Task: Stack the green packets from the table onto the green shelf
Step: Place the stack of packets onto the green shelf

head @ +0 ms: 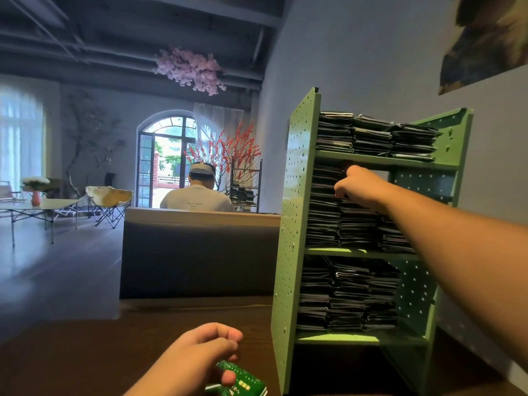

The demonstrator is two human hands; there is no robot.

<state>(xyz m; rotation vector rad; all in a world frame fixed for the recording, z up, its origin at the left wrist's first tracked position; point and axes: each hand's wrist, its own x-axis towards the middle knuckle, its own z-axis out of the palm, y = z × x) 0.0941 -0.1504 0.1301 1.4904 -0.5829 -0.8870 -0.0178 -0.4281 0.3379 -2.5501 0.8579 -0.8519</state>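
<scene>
green shelf [297, 224] at 3 o'clock on the dark surface [85, 367], its three tiers packed with flat dark packet stacks [345, 295], edges outward. right hand [357, 187] reaches into the middle tier, probably seating a stack; whether its fingers grasp anything cannot be told. left hand [200, 355] at 6 o'clock, fingers pinching a green packet [243, 381], long axis toward 4 o'clock, seemingly queued.
</scene>
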